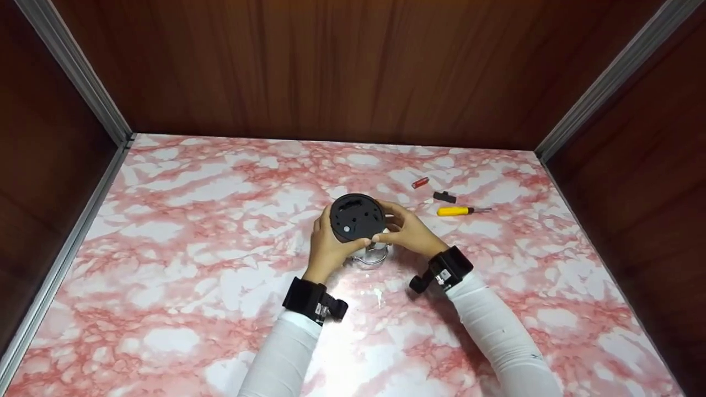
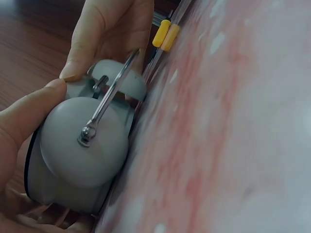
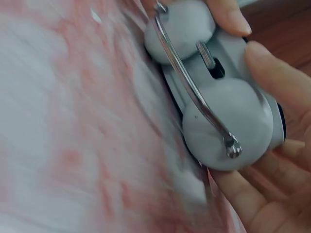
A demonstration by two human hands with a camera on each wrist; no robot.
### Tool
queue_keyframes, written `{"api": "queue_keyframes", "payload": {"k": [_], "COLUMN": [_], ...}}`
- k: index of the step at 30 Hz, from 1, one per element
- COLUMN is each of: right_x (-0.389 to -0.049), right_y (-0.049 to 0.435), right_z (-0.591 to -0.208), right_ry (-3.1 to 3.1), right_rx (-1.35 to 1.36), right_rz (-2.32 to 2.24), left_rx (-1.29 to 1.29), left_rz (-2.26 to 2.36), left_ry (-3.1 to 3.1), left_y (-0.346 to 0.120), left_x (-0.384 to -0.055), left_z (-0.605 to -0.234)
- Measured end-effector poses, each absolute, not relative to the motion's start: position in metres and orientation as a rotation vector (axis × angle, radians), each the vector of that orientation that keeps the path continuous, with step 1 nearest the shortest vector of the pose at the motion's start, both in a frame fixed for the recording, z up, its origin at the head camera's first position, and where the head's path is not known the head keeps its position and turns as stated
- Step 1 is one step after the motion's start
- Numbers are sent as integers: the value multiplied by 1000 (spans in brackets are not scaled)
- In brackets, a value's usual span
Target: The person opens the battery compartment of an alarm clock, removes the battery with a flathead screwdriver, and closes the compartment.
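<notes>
Both hands hold a twin-bell alarm clock (image 1: 357, 217), its round black back facing up toward the head camera. The left hand (image 1: 325, 248) grips the clock's left side, thumb along the near edge. On the opposite side, the right hand (image 1: 411, 230) grips it, and the two thumb tips almost meet near the bells. Two pale bells (image 2: 85, 141), joined by a curved metal handle (image 3: 187, 82), show in the wrist views. A small hammer (image 3: 206, 54) sits between them. The clock's face is hidden from every view.
On the pink-and-white marbled table (image 1: 220, 182), right of the clock, lie a red battery (image 1: 420, 182), a small black battery cover (image 1: 444, 197) and a yellow-handled screwdriver (image 1: 455, 211). Dark wood-grain panels (image 1: 331, 66) with metal edging enclose the back and sides.
</notes>
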State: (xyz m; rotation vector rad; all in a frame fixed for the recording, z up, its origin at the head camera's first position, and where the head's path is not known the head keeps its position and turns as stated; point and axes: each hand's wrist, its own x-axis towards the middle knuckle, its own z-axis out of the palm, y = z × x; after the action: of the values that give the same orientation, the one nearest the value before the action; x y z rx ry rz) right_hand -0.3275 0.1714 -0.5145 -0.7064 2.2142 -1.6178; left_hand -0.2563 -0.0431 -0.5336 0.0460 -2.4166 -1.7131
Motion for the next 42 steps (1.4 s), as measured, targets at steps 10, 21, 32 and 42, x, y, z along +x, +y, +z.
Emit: {"api": "queue_keyframes", "payload": {"k": [10,21,32,42], "right_x": [-305,-264,-256,-267], "right_y": [160,142,136,141], "right_z": [-514,-483,-485,-498], "right_ry": [2353,2454,2490,2482], "right_rx": [-589,-531,-493,-457], "right_rz": [-1668,-1664,-1717,-1677], "left_rx": [-88,-229,-341,-290], "left_rz": [-1999,-2161,-2322,-2291], "left_ry": [-2305,-2313,-2136,-2167], "left_y": [-56,-74,-76,-74], "left_x": [-257,-259,-262,-261], "left_z": [-536,-540,-545,-545]}}
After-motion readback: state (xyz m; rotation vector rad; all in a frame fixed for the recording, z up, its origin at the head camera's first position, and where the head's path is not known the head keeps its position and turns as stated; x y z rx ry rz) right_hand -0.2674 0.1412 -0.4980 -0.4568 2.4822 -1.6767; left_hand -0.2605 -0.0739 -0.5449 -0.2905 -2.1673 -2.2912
